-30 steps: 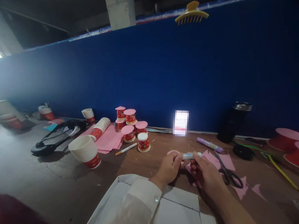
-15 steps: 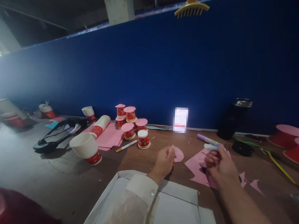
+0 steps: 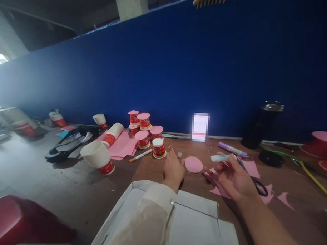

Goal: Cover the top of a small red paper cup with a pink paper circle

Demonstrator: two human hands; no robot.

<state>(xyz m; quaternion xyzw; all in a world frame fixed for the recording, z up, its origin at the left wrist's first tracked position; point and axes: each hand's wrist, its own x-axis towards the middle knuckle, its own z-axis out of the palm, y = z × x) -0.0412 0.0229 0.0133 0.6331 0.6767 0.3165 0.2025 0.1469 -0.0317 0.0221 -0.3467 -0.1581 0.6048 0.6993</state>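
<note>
Dim rm, blue partition point(image 3: 144, 68) behind, brown tabletop point(image 3: 151, 172) in front. White glue-stick-like tube point(image 3: 219, 158) (1) is up off the tabletop in R hand point(image 3: 233, 171), pinched betw. thumb & fingers, one end pointing L. Prob. light, stiff, smooth plastic, so might slip or roll; best hold = mid-barrel, abt where it's gripped now. Just L of R hand's fingertips: pink paper disc point(image 3: 194, 164) (1), flat on tabletop. Likely v. thin & light, creases easily; take by the edge. L hand point(image 3: 174, 169) is on the other side of disc, down at tabletop, fingers loosely bent; palm hidden, can't tell if it grips anything. Small clear cap-like bit point(image 3: 179, 155) (1) right by its fingers.

Around that: purple tube point(image 3: 232, 150) (1) behind R hand; scissors point(image 3: 260, 186) (1 pr), partly hidden, among pink scraps point(image 3: 285, 200) (several, overlapping, no exact ct). White box point(image 3: 197, 227) (1) nearest the body, under L forearm.

Farther L: small red cups w/ pink tops point(image 3: 143, 139), 5 tops visible, maybe more hidden; 1 white-topped cup point(image 3: 159, 148) beside them; white-&-orange stick point(image 3: 141, 155) (1); pink sheets point(image 3: 125, 148) (pile, can't ct); 1 tilted cup stack point(image 3: 98, 157). Farther R: black flask point(image 3: 256, 125) (1), round black lid point(image 3: 271, 158) (1), 2 bigger pink-topped red items point(image 3: 318, 145), cut off by frame edge.
</note>
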